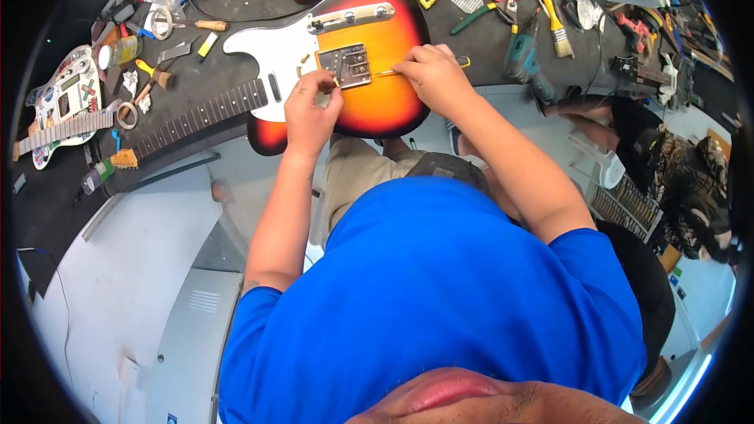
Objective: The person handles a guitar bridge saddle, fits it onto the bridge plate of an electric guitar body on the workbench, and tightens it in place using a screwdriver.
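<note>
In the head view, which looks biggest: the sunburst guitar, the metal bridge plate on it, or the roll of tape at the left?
1. Sunburst guitar, by far.
2. Bridge plate.
3. Tape roll, though it looks close in size to the plate, so that order is unsure.

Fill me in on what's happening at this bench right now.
A person in a blue shirt is bent over a sunburst electric guitar lying flat on a cluttered workbench. The left hand pinches at the metal bridge plate. The right hand holds a thin screwdriver pointed at that plate. Another guitar lies at the bench's far left.
</note>
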A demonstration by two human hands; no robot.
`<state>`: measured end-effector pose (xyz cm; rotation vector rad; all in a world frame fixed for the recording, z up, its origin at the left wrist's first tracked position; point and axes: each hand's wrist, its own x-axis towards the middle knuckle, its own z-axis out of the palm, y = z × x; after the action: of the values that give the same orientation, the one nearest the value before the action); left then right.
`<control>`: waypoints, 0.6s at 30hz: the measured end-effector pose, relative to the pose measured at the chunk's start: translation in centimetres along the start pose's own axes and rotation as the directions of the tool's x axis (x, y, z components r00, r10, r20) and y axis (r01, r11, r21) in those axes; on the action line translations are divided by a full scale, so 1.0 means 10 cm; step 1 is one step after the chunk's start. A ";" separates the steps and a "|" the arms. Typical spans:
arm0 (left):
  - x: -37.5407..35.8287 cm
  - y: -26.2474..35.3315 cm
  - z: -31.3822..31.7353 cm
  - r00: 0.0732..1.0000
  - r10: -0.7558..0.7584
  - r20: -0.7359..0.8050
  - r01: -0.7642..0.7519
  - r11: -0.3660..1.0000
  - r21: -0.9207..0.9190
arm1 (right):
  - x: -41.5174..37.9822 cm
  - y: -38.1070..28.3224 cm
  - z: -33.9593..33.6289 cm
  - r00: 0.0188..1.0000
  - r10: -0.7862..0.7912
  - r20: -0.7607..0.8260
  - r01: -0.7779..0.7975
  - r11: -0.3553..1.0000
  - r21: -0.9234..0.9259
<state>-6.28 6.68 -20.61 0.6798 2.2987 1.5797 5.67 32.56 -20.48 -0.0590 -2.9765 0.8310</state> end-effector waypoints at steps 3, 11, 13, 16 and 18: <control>0.04 0.00 0.07 0.983 0.183 0.013 -0.181 0.957 0.227 | -0.01 -0.03 0.03 0.999 -0.003 -0.039 0.002 1.000 -0.030; 0.00 -0.09 0.19 1.000 -0.015 -0.003 0.015 0.986 0.164 | -0.03 -0.01 0.17 0.992 0.001 -0.123 -0.005 0.999 -0.033; 0.02 -0.07 0.18 0.999 -0.052 0.012 0.050 0.990 0.135 | -0.02 0.00 0.18 0.992 -0.002 -0.128 -0.003 0.999 -0.033; 0.05 -0.11 0.15 0.996 -0.090 0.014 0.088 0.991 0.101 | -0.01 0.00 0.16 0.992 -0.010 -0.130 0.006 1.000 -0.031; 0.06 -0.13 0.13 0.996 -0.083 0.025 0.080 0.992 0.102 | -0.01 0.00 0.16 0.991 -0.011 -0.131 0.007 1.000 -0.027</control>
<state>-6.45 7.69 -22.30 0.6194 2.3660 1.4172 5.67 31.75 -21.90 -0.0969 -2.8629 0.7564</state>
